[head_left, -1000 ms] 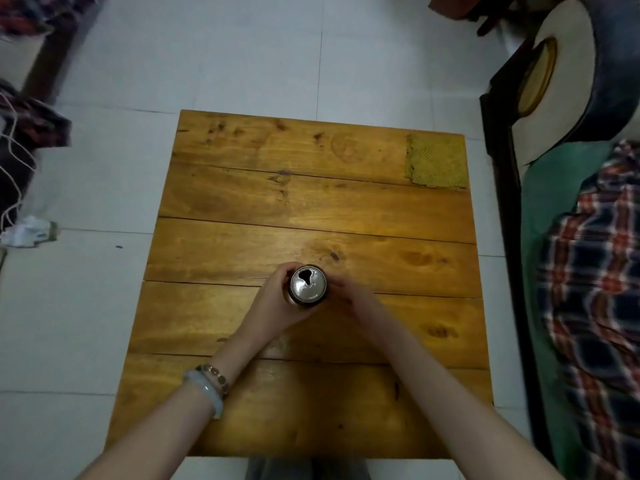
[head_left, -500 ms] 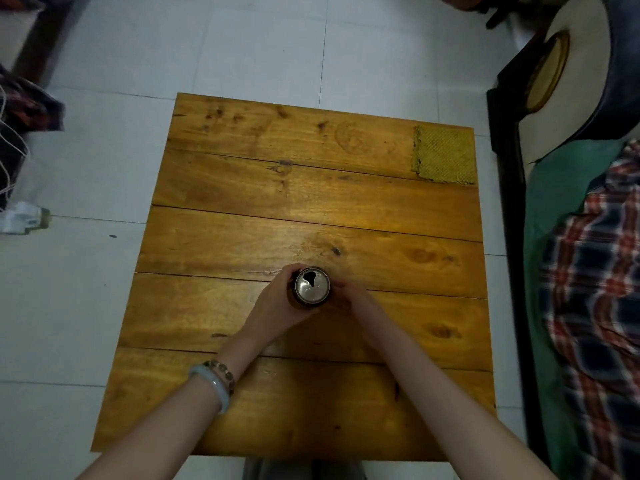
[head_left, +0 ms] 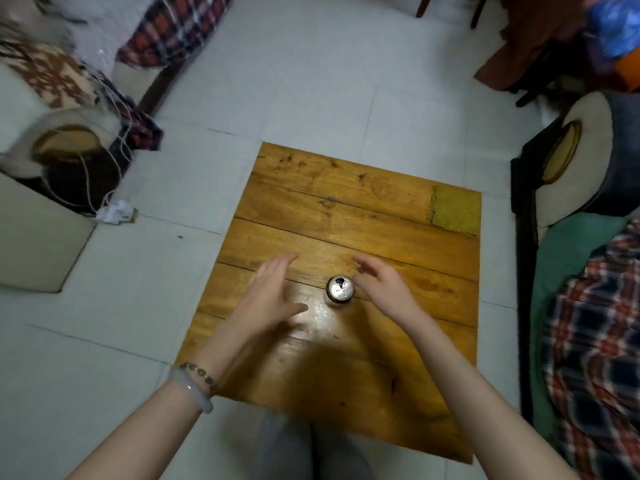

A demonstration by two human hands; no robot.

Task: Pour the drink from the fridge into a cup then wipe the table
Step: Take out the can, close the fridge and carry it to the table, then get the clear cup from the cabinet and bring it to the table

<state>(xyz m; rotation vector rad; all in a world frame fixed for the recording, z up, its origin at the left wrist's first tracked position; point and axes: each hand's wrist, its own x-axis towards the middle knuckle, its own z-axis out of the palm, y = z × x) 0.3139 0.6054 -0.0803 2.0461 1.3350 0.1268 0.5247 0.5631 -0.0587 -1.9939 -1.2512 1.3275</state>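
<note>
An opened drink can (head_left: 340,289) stands upright near the middle of the wooden table (head_left: 346,368). My left hand (head_left: 268,297) hovers to the can's left, fingers straight and apart from it. My right hand (head_left: 381,287) hovers just right of the can with relaxed fingers, holding nothing. A yellow-green cloth (head_left: 455,210) lies flat at the table's far right corner. A wet shine (head_left: 320,315) shows on the wood just in front of the can. No cup is in view.
White tiled floor (head_left: 311,81) surrounds the table. A dark bench with a round cushion (head_left: 581,161) and plaid fabric (head_left: 595,358) runs along the right. At left sit a beige box (head_left: 34,237), a cushion, cables and a white charger (head_left: 116,212).
Both hands have let go of the can and drawn apart to its sides. The view has pulled back and tilted up, showing more of the room.
</note>
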